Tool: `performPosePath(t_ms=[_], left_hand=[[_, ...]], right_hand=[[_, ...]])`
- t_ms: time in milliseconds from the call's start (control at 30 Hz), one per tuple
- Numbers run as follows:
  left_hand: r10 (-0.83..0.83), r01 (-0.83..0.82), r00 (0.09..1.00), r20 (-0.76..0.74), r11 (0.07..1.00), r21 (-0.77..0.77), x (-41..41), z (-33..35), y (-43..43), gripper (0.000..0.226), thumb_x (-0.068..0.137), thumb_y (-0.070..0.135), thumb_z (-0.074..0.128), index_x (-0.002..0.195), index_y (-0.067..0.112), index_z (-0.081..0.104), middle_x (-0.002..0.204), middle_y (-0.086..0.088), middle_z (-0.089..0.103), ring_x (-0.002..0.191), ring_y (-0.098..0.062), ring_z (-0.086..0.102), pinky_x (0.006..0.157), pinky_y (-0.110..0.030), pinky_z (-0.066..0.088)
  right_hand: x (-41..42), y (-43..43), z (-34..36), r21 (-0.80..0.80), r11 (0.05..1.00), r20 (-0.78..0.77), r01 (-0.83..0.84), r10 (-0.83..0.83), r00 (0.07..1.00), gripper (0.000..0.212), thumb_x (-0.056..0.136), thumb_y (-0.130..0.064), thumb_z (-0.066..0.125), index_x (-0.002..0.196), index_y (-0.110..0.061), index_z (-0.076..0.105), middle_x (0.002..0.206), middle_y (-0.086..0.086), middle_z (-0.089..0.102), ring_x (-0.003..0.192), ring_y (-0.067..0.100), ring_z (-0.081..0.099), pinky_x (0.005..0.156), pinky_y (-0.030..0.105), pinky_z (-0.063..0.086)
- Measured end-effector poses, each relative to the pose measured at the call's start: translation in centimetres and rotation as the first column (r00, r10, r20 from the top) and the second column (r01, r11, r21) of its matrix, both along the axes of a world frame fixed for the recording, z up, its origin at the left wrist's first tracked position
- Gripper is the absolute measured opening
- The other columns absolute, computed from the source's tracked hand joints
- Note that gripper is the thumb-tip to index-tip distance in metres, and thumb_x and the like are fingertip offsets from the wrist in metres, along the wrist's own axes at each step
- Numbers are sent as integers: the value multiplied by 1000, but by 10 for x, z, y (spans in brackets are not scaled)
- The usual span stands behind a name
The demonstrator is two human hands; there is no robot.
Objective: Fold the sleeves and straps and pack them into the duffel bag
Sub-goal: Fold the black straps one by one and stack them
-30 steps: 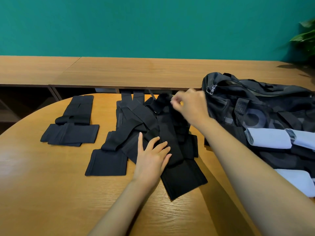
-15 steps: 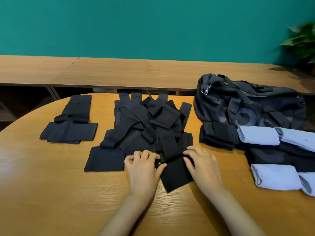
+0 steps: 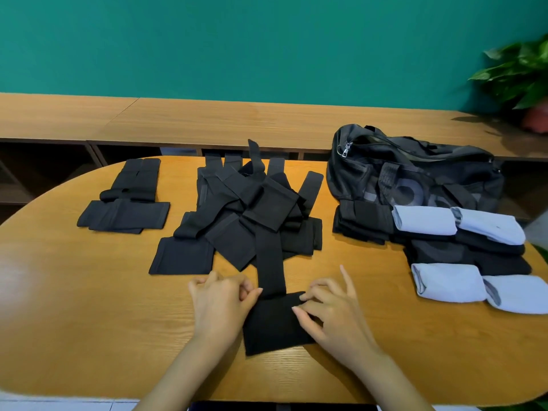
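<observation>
Head view: the step in hand looks like the folding of 1 black strap (image 3: 271, 262), drawn out of the pile (image 3: 252, 209) toward the near edge of the table (image 3: 74, 307). Its broad end lies flat between the hands, and its narrow band runs straight back into the pile, still lying over other pieces.

The left hand (image 3: 221, 304) has its fingers curled and pinches the broad end's far left corner. The right hand (image 3: 335, 312) pinches the far right edge between thumb and fingers, with 1 finger sticking up free.

A folded stack (image 3: 124, 209) sits well apart on the left. The bag (image 3: 415, 179) is on the right, with 4 pale rolls (image 3: 424, 221) on dark cloth in front of it. Whether those are already inside it I cannot tell. Much of the pile is unfolded, so the task seems well short of done.

Next, I judge, the band must come free of the pile, then be folded over the broad end with edges squared. Pulling too fast could drag neighbouring pieces along.

Writing: large grey shapes show on the bag's side, 1 like a ring, but no word can be read. A metal zip pull (image 3: 345, 149) bears no legible mark. A plant (image 3: 522, 78) stands at far right.
</observation>
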State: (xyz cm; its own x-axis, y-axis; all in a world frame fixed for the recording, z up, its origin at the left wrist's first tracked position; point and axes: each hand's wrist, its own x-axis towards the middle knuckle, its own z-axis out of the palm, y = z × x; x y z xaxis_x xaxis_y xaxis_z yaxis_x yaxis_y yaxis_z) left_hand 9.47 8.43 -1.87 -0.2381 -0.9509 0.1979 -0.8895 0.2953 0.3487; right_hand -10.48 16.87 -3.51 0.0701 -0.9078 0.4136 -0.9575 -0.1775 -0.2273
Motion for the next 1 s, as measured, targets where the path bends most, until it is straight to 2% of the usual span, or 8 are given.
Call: performPosePath(t_ms=[133,333,433,533,633,700,833,1000], left_hand=[[-9,9,1000,-2,998,67,9,11,1,22,87,59,59,74,42,58,68,18,58,88,-2,46,81,-30,16],[74,-43,956,-282,992,115,-9,45,-44,9,89,47,64,96,41,67,79,24,61,95,-4,55,83,-33,19],[95,-67,943,-320,993,98,-21,57,-80,16,89,41,67,105,36,68,87,19,64,106,-11,56,84,-35,20],[-63,65,987,-151,998,13,-33,61,-109,36,85,43,70,120,35,63,119,13,61,120,-18,46,90,-39,26],[-308,309,944,115,951,6,-45,59,-120,54,82,56,67,131,37,53,130,13,52,122,-16,38,98,-39,25],[-340,361,917,210,930,-73,-50,52,-123,47,88,54,60,131,36,54,127,14,56,118,-15,42,97,-37,24],[-305,272,951,-46,901,-339,-50,50,-133,17,93,27,63,108,28,71,94,11,70,93,-15,55,86,-30,20],[-240,163,964,-112,870,-464,-47,50,-124,17,87,32,65,99,20,61,97,6,60,94,-15,51,86,-28,28]], right_hand=[[-4,-5,6,16,998,53,-55,54,997,33,97,-47,46,84,-34,74,84,-23,65,102,0,53,119,50,13],[-16,-80,51,-98,988,110,119,-108,988,17,95,-32,59,106,-29,72,101,-14,69,103,14,56,104,36,28],[-20,-121,76,-41,991,8,127,-127,992,25,94,-24,63,119,-27,67,114,-11,68,113,18,52,100,33,28],[-24,-151,86,149,988,-185,43,-15,983,47,93,-23,64,138,-29,52,140,-11,51,132,19,35,107,36,21],[-26,-168,81,199,980,-241,5,44,970,40,95,-33,60,135,-31,55,142,-12,50,135,19,33,112,41,20],[-27,-173,76,151,988,-199,-9,39,979,27,98,-36,54,124,-33,63,133,-14,58,132,16,38,111,40,20],[-34,-182,75,114,991,-100,-69,81,992,30,96,-36,59,125,-30,64,132,-14,60,134,15,41,117,43,17],[-36,-195,94,19,1000,148,-18,15,989,21,99,-25,56,112,-20,71,114,-4,70,115,8,50,119,38,16]])
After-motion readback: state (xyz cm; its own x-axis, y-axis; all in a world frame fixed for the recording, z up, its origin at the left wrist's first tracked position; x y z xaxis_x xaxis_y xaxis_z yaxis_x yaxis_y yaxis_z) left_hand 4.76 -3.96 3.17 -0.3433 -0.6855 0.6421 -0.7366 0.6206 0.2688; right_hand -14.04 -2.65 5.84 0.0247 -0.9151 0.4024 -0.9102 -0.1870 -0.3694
